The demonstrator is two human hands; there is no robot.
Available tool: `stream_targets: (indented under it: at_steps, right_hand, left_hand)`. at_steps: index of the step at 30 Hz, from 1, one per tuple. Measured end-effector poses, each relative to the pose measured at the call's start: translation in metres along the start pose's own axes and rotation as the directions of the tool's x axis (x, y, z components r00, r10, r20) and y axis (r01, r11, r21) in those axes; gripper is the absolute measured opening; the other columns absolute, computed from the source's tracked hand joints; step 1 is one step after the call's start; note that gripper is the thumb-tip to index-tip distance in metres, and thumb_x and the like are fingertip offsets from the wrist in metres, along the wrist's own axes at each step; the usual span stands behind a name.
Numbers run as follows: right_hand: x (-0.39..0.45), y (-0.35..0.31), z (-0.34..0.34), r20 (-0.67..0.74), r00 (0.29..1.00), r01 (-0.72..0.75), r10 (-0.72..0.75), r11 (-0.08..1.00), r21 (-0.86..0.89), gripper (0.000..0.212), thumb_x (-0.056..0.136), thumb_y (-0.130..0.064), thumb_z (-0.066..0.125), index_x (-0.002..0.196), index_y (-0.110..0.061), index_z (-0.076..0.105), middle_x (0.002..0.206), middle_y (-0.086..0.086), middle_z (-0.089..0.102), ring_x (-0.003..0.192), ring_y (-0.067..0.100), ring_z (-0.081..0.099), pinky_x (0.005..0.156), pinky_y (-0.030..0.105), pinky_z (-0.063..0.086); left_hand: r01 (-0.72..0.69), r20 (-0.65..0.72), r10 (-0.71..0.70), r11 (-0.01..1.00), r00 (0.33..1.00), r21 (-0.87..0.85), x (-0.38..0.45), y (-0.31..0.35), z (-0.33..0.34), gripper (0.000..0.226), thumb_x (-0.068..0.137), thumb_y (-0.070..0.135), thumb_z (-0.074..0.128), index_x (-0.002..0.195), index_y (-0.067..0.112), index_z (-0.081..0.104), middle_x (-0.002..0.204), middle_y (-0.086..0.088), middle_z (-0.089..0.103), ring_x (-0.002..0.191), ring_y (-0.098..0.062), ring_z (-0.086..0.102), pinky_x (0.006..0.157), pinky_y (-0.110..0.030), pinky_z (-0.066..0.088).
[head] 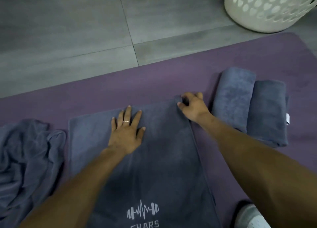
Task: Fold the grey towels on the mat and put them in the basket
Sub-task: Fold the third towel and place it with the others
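Cut off: the white basket runs out of the picture at the top and right, so only its lower wall with heart-shaped holes shows; its inside is out of sight, and I cannot tell what it holds.
Cut off, near edge: the flat towel runs off the bottom, its printed dumbbell logo whole but the lettering under it clipped.
Cut off, left: the crumpled towel runs past the left edge.
Hard to make out: a pale shape at the bottom right corner, partly behind the right forearm; I cannot tell what it is.
Landmark: the purple mat, lying on the grey tiled floor.
Basket place: on the floor, just beyond the mat's far right corner.
Towels counted: four grey ones, all on the mat: one flat in the middle, one crumpled at the mat's left, two folded towels touching side by side at its right.
Left hand: fingers straight and spread, palm pressing down on the flat towel.
Right hand: fingers curled, pinching the flat towel's far right corner.
Ring: one, on the left hand.
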State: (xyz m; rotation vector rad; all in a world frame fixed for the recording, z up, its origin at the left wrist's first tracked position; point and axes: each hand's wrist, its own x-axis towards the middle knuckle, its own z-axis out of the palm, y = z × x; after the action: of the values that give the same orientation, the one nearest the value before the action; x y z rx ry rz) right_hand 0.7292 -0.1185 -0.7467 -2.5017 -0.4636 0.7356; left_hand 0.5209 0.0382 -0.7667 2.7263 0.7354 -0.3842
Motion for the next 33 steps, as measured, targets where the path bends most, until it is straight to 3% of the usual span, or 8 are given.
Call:
stream_targets:
  at_steps: [2,5,10,14,18,25,29,33]
  right_hand:
    - [0.002,0.000,0.004,-0.057,0.998,0.008,-0.005,0.998,0.064,0.023,0.089,-0.031,0.064,0.107,-0.017,0.058,0.117,0.004,0.034,0.100,0.026,0.058,0.106,0.030,0.040]
    - [0.003,-0.002,0.006,-0.070,0.996,0.061,-0.055,0.995,0.080,0.013,0.089,-0.024,0.065,0.093,-0.014,0.058,0.106,0.002,0.041,0.086,0.020,0.053,0.095,0.024,0.042]
    - [0.004,-0.008,0.007,-0.191,0.978,-0.050,0.080,0.986,0.158,0.008,0.088,-0.022,0.063,0.085,-0.017,0.057,0.089,0.007,0.065,0.085,0.027,0.063,0.086,0.038,0.051]
    - [-0.007,-0.027,0.013,-0.265,0.964,-0.028,0.002,0.995,-0.094,0.021,0.089,-0.018,0.056,0.107,-0.008,0.054,0.114,0.015,0.056,0.098,0.038,0.059,0.081,0.044,0.050]
    - [-0.020,-0.053,0.028,-0.183,0.949,0.198,-0.258,0.935,-0.294,0.018,0.089,-0.015,0.052,0.104,-0.007,0.057,0.111,0.014,0.053,0.094,0.038,0.056,0.073,0.042,0.049]
    - [-0.058,-0.080,0.109,0.178,0.776,0.619,-0.605,0.680,-0.392,0.040,0.093,-0.025,0.052,0.128,-0.005,0.055,0.139,0.015,0.047,0.130,0.033,0.043,0.107,0.045,0.037]
    - [-0.066,-0.078,0.133,0.192,0.779,0.605,-0.597,0.634,-0.482,0.055,0.095,-0.035,0.029,0.141,-0.009,0.047,0.149,0.014,0.040,0.139,0.034,0.036,0.115,0.043,0.022]
    - [-0.064,-0.075,0.134,0.248,0.809,0.573,-0.533,0.621,-0.535,0.068,0.093,-0.047,0.004,0.154,-0.019,0.015,0.162,0.007,0.007,0.149,0.028,0.004,0.120,0.041,0.000]
  left_hand:
    - [0.015,-0.053,-0.014,1.000,0.998,0.014,-0.002,0.003,0.014,0.070,0.089,0.058,0.004,0.153,0.031,0.003,0.162,-0.005,-0.007,0.148,-0.028,-0.006,0.116,-0.053,-0.006]
    - [0.029,-0.109,-0.025,0.999,0.994,0.038,-0.001,0.004,0.022,0.068,0.091,0.054,0.004,0.153,0.028,0.006,0.162,-0.007,-0.004,0.148,-0.029,-0.004,0.117,-0.054,-0.005]
    - [0.016,-0.139,-0.013,1.000,0.990,0.018,-0.001,0.001,0.023,0.067,0.092,0.055,0.007,0.153,0.028,0.010,0.162,-0.008,-0.001,0.148,-0.030,-0.003,0.117,-0.054,-0.004]
    - [-0.015,-0.135,0.012,1.000,0.991,-0.026,-0.001,-0.002,0.020,0.070,0.090,0.058,0.009,0.153,0.028,0.014,0.162,-0.007,0.001,0.149,-0.028,-0.003,0.118,-0.051,-0.005]
    - [0.022,-0.163,-0.035,0.997,0.986,-0.080,-0.008,-0.012,0.016,0.073,0.088,0.058,0.012,0.153,0.025,0.016,0.161,-0.010,0.002,0.148,-0.029,-0.002,0.119,-0.049,-0.003]
    - [0.105,-0.139,-0.107,0.994,0.984,-0.021,-0.035,-0.071,0.016,0.066,0.093,0.057,0.010,0.154,0.031,0.008,0.162,0.000,-0.007,0.148,-0.023,-0.009,0.120,-0.046,-0.007]
    - [0.236,-0.172,-0.243,0.970,0.955,-0.061,-0.037,-0.131,0.005,0.066,0.093,0.060,0.013,0.153,0.033,0.006,0.162,0.000,-0.006,0.149,-0.024,-0.009,0.120,-0.043,-0.006]
    - [0.300,-0.167,-0.298,0.954,0.940,-0.016,-0.038,-0.143,0.003,0.065,0.097,0.055,0.016,0.154,0.026,0.004,0.162,-0.006,-0.007,0.148,-0.029,-0.009,0.120,-0.044,-0.007]
